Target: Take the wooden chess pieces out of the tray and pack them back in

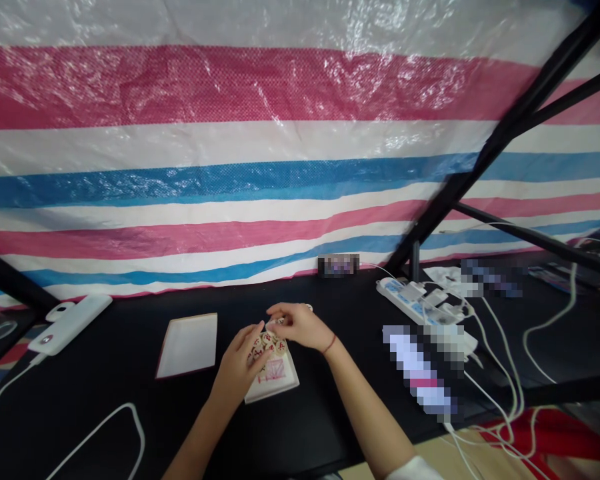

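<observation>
Round white Chinese chess pieces (267,340) with red characters sit bunched in a shallow white box (285,381) with a red print on its inside. Cupped around the left side of the bunch is my left hand (239,353), its thumb and fingers closed against the pieces. My right hand (300,325) has its fingertips pinched on a piece at the far edge of the bunch. One more pale piece (309,308) shows just behind my right hand. The fingers hide part of the pieces and of the box.
An open box lid (190,345) lies left on the black table (130,360). A white power bank (73,323) with a cable is farther left. On the right are a power strip (405,303), a blurred phone (420,373) and cables. A striped tarp (205,147) hangs behind; black frame bars slant at both sides.
</observation>
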`<state>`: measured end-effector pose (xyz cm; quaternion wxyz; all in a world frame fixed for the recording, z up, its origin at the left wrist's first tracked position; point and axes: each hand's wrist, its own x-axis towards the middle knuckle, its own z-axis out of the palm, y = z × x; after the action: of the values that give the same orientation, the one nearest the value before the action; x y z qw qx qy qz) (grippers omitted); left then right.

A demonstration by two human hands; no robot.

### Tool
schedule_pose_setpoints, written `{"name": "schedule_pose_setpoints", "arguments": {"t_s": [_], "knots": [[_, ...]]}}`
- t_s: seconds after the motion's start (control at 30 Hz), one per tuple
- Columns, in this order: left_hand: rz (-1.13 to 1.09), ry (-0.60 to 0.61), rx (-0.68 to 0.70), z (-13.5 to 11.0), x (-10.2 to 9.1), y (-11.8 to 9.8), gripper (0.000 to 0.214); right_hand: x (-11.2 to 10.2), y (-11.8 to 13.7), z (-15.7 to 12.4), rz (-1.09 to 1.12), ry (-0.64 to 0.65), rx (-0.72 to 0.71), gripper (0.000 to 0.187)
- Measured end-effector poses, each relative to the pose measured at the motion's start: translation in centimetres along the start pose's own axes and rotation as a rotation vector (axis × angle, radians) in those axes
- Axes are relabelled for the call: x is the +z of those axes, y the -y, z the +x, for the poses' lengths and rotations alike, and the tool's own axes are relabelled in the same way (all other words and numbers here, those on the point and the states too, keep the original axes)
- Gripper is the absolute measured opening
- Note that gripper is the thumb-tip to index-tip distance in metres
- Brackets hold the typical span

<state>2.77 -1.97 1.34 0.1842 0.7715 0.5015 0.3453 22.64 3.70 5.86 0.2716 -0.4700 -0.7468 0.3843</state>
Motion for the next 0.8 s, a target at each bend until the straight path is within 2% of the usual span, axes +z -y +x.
{"name": "schedule_pose_setpoints", "arguments": {"t_s": [0.07,0.2,0.3,0.43,0.5,0.63,0.8], "knots": [[-0.058,-0.002,-0.002,-0.1,0.0,-0.5,0.036,1.6,0.4,-1.2,0.184,-0.016,-0.014,0.034],[-0.088,0.003,0.021,-0.4,0.0,-0.9,0.029,3.5,0.4,-2.6,0.349,-0.05,0.047,0.031],[-0.079,-0.007,0.033,-0.6,-0.5,-0.8,0.027,3.5,0.0,-3.2,0.456,-0.07,0.087,0.034],[-0.026,-0.064,-0.021,-0.8,-1.2,-0.6,0.015,2.4,-0.9,-4.0,0.562,-0.206,0.166,0.038],[0.013,-0.017,0.011,-0.9,-1.2,-0.7,0.01,1.9,-1.3,-4.4,0.599,-0.252,0.201,0.039],[0.137,0.174,0.189,-0.8,-0.4,-1.5,0.003,1.7,-1.7,-5.3,0.629,-0.275,0.216,0.038],[0.271,0.325,0.314,-0.4,0.7,-1.8,0.005,2.1,-1.7,-6.1,0.631,-0.279,0.234,0.04]]}}
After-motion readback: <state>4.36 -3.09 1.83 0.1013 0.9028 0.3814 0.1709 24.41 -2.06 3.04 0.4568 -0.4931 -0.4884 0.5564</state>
